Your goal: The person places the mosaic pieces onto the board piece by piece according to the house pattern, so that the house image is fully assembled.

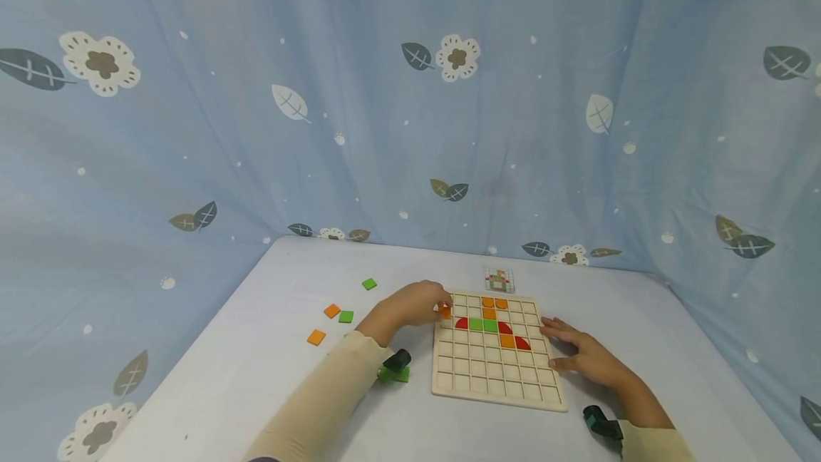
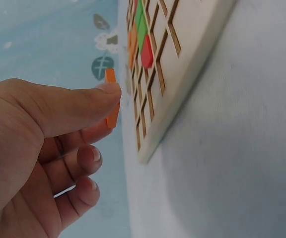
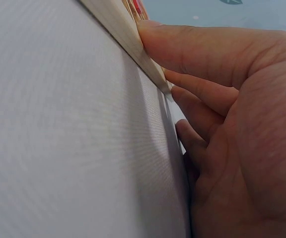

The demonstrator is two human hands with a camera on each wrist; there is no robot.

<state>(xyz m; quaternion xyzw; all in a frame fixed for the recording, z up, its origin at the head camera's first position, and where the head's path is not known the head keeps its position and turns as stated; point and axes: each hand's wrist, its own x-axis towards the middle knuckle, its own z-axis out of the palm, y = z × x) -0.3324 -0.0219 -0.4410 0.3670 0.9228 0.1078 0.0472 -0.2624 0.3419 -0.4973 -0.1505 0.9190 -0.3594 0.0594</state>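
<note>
My left hand [image 1: 420,303] pinches a thin orange tile [image 2: 111,117] between thumb and forefinger, its other fingers loosely curled. It is over the far left corner of a wooden grid board [image 1: 471,383]. On the board lie colored tiles: a pair of green squares [image 1: 483,325], several red quarter-rounds [image 1: 522,343] and several orange pieces [image 1: 507,341]. My right hand [image 1: 586,356] rests at the board's right side, thumb and fingers fairly straight. In the right wrist view the thumb [image 3: 182,47] touches the board's edge [image 3: 125,32].
Left of the board, loose tiles lie on the white table [image 1: 256,348], among them an orange square [image 1: 316,337] and a green square [image 1: 369,284]. More green tiles [image 1: 400,375] are partly hidden under the left forearm. A small pattern card [image 1: 499,279] lies behind the board.
</note>
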